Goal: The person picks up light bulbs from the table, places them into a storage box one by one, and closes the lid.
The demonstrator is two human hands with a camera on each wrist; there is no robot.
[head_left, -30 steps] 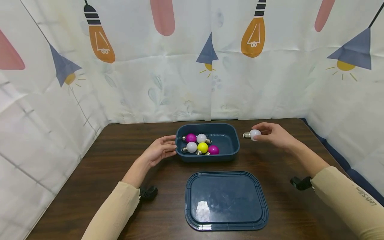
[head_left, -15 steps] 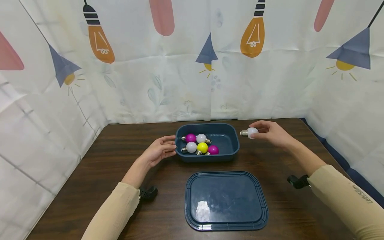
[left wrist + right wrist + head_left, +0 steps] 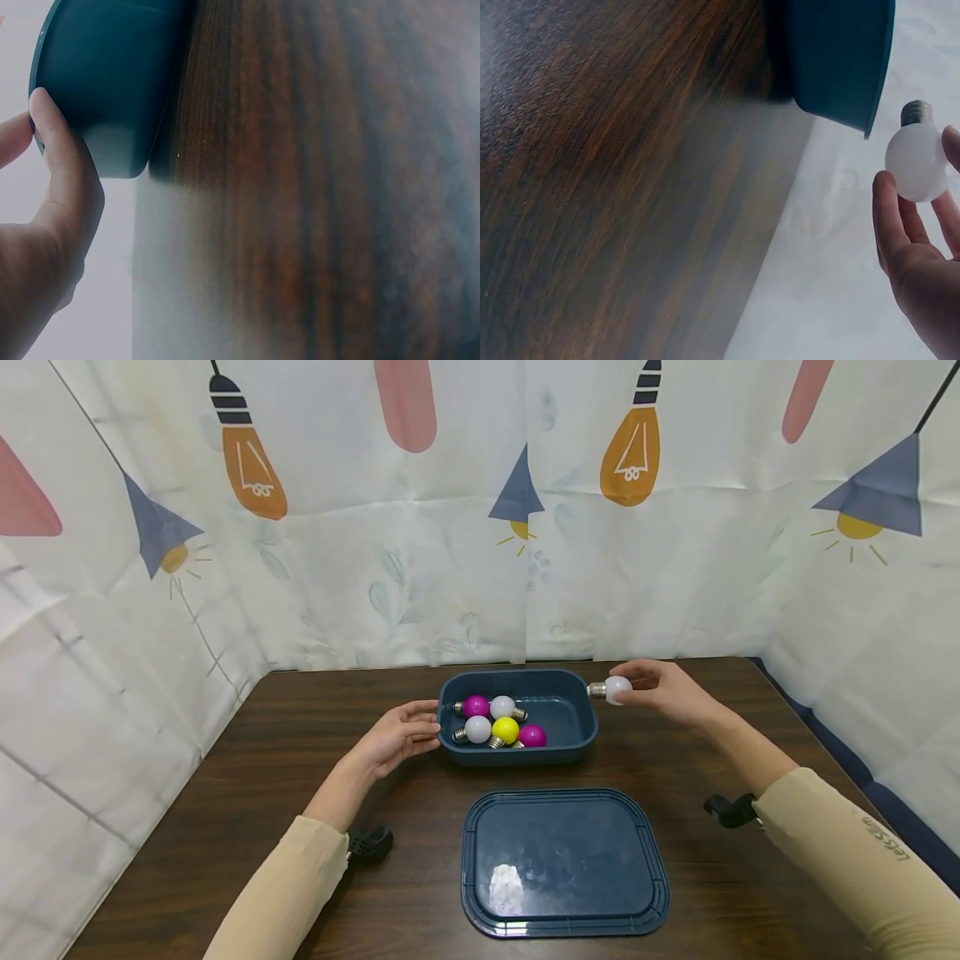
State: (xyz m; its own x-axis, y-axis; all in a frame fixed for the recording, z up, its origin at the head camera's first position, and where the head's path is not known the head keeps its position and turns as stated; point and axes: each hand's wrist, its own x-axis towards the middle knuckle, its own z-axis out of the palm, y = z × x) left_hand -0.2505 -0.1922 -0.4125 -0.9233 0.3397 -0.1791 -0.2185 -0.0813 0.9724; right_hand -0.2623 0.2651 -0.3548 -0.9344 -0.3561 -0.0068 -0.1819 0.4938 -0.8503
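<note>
A dark blue box (image 3: pixel 517 758) holds several light bulbs: a yellow bulb (image 3: pixel 506 730), magenta ones and white ones, all toward its left and middle. My right hand (image 3: pixel 660 689) pinches a white bulb (image 3: pixel 618 690) by its globe, its metal screw base pointing left over the box's right rim. In the right wrist view the held bulb (image 3: pixel 917 161) is above rim level, just outside the end wall. My left hand (image 3: pixel 396 737) touches the left end of the box, its fingers fairly straight. The left wrist view shows fingertips (image 3: pixel 43 101) at the box's rim.
A dark blue lid (image 3: pixel 566 860) lies on the brown wooden table (image 3: pixel 360 893) in front of the box. A white printed curtain (image 3: pixel 450 568) hangs behind and at both sides of the table.
My right hand has moved left with the white bulb, from beside the box to its right rim. My left hand, the box and the lid have stayed in place.
</note>
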